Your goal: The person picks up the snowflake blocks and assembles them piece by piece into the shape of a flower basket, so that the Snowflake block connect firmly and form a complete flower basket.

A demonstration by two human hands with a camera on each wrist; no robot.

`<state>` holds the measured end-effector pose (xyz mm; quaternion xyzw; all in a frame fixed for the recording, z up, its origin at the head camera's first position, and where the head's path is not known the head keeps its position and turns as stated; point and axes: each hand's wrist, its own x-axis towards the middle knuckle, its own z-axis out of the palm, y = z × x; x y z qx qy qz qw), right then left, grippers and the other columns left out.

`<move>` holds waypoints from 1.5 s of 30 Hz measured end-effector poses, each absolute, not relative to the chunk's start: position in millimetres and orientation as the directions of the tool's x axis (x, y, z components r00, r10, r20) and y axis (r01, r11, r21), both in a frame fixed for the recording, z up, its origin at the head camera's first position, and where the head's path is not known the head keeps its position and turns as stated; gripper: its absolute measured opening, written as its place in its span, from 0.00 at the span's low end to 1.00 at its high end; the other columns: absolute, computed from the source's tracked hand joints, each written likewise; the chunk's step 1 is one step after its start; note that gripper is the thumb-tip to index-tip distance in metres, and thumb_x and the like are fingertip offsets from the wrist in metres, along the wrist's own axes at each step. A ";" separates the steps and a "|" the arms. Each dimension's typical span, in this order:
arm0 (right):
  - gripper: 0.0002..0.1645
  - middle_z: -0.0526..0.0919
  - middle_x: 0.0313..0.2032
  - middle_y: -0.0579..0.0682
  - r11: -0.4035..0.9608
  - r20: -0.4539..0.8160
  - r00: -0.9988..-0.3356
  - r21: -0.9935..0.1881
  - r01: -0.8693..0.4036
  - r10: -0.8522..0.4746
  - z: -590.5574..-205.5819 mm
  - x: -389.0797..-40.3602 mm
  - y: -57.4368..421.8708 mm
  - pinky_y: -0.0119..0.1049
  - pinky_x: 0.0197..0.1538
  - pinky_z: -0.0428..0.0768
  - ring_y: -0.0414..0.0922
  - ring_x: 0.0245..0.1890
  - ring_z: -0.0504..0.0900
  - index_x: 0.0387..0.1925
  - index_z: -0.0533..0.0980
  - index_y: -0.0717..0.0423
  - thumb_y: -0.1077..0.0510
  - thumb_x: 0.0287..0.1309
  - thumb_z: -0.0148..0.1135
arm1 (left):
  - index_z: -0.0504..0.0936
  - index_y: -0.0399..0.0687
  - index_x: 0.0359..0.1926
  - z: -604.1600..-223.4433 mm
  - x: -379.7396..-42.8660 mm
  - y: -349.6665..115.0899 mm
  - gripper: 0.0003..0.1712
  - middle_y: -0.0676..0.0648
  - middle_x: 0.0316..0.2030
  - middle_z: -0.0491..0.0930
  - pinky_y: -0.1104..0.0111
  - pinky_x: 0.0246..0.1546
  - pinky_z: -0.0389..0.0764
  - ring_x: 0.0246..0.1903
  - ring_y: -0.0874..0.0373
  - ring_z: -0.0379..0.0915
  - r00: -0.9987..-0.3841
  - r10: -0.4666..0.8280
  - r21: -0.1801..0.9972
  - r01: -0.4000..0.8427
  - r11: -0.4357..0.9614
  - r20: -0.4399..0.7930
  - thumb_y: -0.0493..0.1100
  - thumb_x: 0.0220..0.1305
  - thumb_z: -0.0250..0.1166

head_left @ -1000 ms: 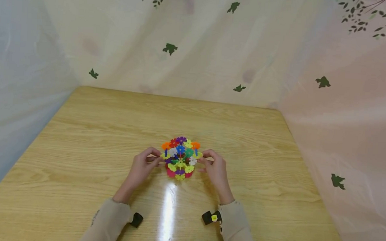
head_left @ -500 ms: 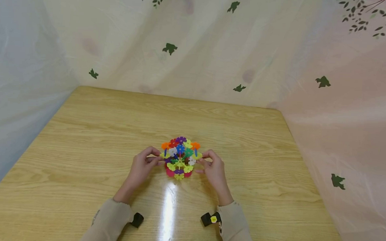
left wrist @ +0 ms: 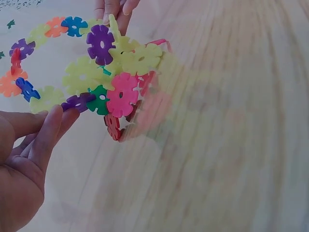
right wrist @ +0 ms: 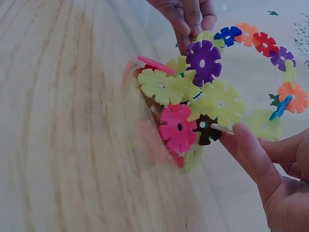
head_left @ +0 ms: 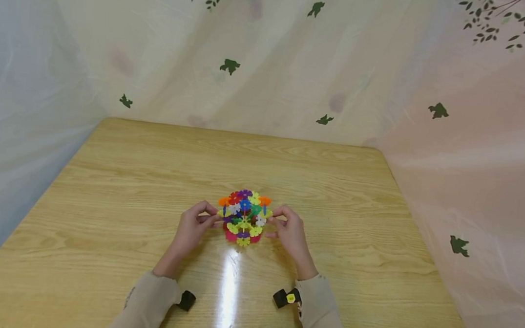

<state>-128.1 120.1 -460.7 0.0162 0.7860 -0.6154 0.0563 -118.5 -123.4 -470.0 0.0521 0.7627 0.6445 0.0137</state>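
Observation:
Between the two hands stands a small basket-like build (head_left: 244,223) of interlocking plastic flower discs in many colours. An arch of discs rises over it like a handle, plain in both wrist views. My left hand (head_left: 194,225) pinches its left side between thumb and fingers, near a purple disc (left wrist: 77,102) and a yellow disc (left wrist: 47,100). On the other side my right hand (head_left: 291,230) pinches the edge near a white disc (right wrist: 222,128), beside a dark disc (right wrist: 207,129). Pink discs (right wrist: 178,128) sit low on the build, close over the tabletop.
The wood-grain table (head_left: 134,178) spreads around the build, with a bright light reflection in front. Pale curtains (head_left: 270,96) with green bird and leaf prints hang behind and beside it. Black wrist cameras (head_left: 187,300) sit at both sleeves.
The far discs of the build have dipped slightly toward the person. My right hand has shifted a little to the left; both hands keep their hold.

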 end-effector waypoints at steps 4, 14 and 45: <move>0.04 0.76 0.44 0.66 0.258 -0.109 -0.992 -0.962 0.089 -0.066 -462.1 -127.1 120.5 0.43 0.35 0.88 0.59 0.46 0.84 0.41 0.71 0.72 0.72 0.65 0.51 | 0.74 0.27 0.39 -469.6 -118.0 -123.1 0.03 0.32 0.40 0.75 0.64 0.40 0.87 0.44 0.39 0.83 -0.994 0.099 0.984 0.059 0.166 0.043 0.24 0.65 0.55; 0.04 0.77 0.43 0.66 0.229 -0.113 -0.993 -0.968 0.100 -0.042 -461.0 -126.6 121.0 0.45 0.35 0.88 0.59 0.46 0.85 0.39 0.72 0.72 0.72 0.64 0.54 | 0.73 0.27 0.41 -469.4 -117.7 -122.8 0.04 0.33 0.42 0.74 0.64 0.42 0.87 0.46 0.38 0.81 -0.994 0.110 0.991 0.029 0.130 0.015 0.24 0.67 0.53; 0.02 0.77 0.43 0.64 0.266 -0.112 -0.989 -0.960 0.083 -0.095 -462.3 -128.8 133.0 0.45 0.35 0.88 0.60 0.44 0.85 0.38 0.70 0.68 0.71 0.67 0.50 | 0.73 0.29 0.44 -467.7 -120.9 -125.7 0.06 0.33 0.44 0.74 0.65 0.43 0.86 0.46 0.39 0.82 -0.989 0.149 0.980 0.055 0.190 0.027 0.25 0.68 0.52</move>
